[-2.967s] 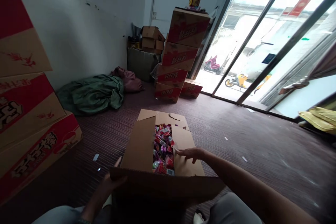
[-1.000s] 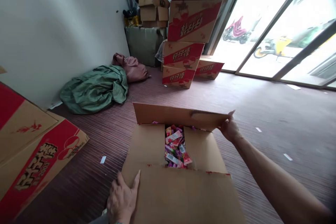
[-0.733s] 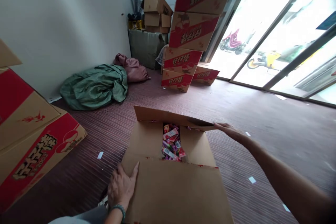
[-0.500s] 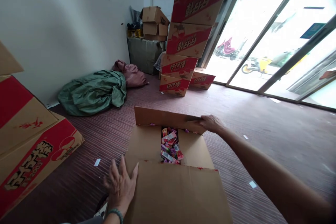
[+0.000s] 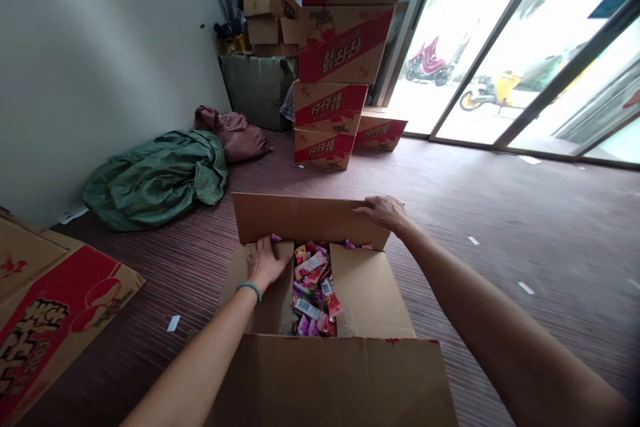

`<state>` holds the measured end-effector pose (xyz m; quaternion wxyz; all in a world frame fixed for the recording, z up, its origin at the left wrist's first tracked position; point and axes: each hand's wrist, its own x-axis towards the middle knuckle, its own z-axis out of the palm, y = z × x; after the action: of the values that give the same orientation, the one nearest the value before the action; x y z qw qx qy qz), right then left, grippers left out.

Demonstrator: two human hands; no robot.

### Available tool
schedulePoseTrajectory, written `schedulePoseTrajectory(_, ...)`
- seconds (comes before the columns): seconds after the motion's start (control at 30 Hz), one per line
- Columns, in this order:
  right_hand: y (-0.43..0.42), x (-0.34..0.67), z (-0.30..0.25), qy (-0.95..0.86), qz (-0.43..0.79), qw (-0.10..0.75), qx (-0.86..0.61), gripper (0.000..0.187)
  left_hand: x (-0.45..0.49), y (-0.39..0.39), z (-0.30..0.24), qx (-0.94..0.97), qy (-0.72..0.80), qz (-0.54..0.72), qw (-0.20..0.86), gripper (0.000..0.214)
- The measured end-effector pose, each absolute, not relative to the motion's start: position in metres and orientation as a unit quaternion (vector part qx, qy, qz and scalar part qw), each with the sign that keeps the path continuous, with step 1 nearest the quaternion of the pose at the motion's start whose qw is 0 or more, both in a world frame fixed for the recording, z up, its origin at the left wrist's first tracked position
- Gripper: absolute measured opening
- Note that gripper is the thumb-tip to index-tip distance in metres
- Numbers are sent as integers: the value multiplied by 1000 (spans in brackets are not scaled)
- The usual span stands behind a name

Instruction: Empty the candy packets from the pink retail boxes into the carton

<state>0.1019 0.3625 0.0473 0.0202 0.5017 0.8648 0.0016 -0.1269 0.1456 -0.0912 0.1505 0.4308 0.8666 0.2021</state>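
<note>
Right hand (image 5: 383,210) pinches upright brown cardboard flap (image 5: 295,217), 1 o'clock; left hand (image 5: 265,263) half-curled, no visible grip, on flat brown cardboard flap (image 5: 277,307), 11 o'clock. Tuck purple plastic wrapper (image 5: 349,244) inside.

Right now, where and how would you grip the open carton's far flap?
Probably by the free top edge of the far flap, pinched from above. The flap stands roughly upright, so its thin edge is exposed, while candy wrappers poke out along its base. The right hand is at that edge's right end; the stretch left of it looks reachable.
</note>
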Motion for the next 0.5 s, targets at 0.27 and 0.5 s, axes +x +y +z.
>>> schedulePoseTrajectory(0.27,385,91,39,864,-6,-5,503,49,-138,163,-81,506,849,133,73,48)
schedulePoseTrajectory(0.5,391,90,39,868,-14,-6,496,46,-138,171,-69,570,814,35,105,52)
